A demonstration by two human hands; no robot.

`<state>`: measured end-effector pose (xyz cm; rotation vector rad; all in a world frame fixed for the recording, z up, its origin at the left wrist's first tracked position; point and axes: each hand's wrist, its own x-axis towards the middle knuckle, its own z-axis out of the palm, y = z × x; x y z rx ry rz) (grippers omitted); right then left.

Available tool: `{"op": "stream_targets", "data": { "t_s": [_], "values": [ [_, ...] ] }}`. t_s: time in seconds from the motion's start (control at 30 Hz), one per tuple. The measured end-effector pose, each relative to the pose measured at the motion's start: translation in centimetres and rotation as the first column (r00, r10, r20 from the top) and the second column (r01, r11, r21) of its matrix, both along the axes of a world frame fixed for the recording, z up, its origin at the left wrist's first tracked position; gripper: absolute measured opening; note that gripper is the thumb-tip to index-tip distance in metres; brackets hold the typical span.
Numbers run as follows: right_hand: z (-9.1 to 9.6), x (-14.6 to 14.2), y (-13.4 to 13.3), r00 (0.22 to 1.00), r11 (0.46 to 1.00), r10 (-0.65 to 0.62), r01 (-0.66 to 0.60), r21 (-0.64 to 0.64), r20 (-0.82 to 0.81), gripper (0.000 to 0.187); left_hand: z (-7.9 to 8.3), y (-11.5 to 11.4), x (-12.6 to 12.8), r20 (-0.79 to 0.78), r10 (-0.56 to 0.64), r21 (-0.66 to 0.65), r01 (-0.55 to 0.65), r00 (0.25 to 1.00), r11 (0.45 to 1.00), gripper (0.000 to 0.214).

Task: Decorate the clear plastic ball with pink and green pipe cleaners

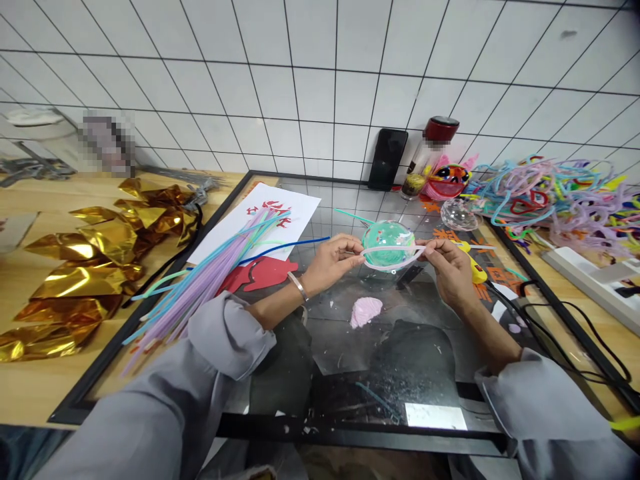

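Note:
Both hands hold one pale pink pipe cleaner point(395, 250), bent into a narrow loop above the glass board. My left hand point(334, 261) pinches the bend at its left end. At the other end, my right hand point(453, 267) pinches the strands together, and a straight tail sticks out past the fingers. Just behind the loop sits a clear dome point(387, 235) with teal fuzzy lining; whether the loop touches it I cannot tell. A pale pink fuzzy piece point(367, 312) lies on the glass below the hands. Beside my right hand is a yellow tool point(477, 267), partly hidden.
Purple, blue and green pipe cleaners point(210, 280) lie on white paper point(300, 200) and red cutouts point(263, 273). Gold foil point(100, 247) is at left. Behind stand a phone point(389, 159), a bottle point(430, 157) and a pink mask-like ornament point(447, 180). Right: tangled pipe cleaners point(540, 193), power strip point(595, 283), black cable point(565, 333).

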<state>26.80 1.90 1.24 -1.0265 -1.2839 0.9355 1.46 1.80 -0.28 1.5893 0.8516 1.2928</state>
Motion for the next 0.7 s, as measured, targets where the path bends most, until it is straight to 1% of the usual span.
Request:
{"op": "stream_targets", "data": {
  "t_s": [0.13, 0.3, 0.4, 0.57, 0.7],
  "values": [
    [-0.32, 0.16, 0.03, 1.0, 1.0, -0.004, 0.004, 0.02, 0.015, 0.016, 0.11, 0.03, 0.05, 0.006, -0.002, -0.066, 0.002, 1.0, 0.998, 0.028],
    [-0.53, 0.33, 0.06, 1.0, 1.0, 0.003, -0.003, 0.009, 0.005, 0.016, 0.09, 0.04, 0.07, 0.025, -0.016, -0.08, 0.018, 1.0, 0.997, 0.03],
    [-0.42, 0.3, -0.02, 1.0, 1.0, 0.011, -0.011, 0.007, 0.002, 0.016, 0.04, 0.18, 0.01, -0.015, -0.007, -0.037, 0.006, 1.0, 0.999, 0.027],
    [-0.28, 0.21, -0.11, 0.999, 0.999, 0.035, -0.035, 0.009, 0.021, 0.019, 0.12, 0.36, -0.08, -0.105, 0.062, 0.084, -0.053, 0.993, 0.995, 0.014],
    [-0.39, 0.29, -0.06, 0.998, 0.998, 0.063, -0.062, 0.007, -0.013, 0.019, 0.26, 0.27, -0.07, -0.145, 0.077, 0.094, -0.063, 0.986, 0.994, 0.01]
  ]
}}
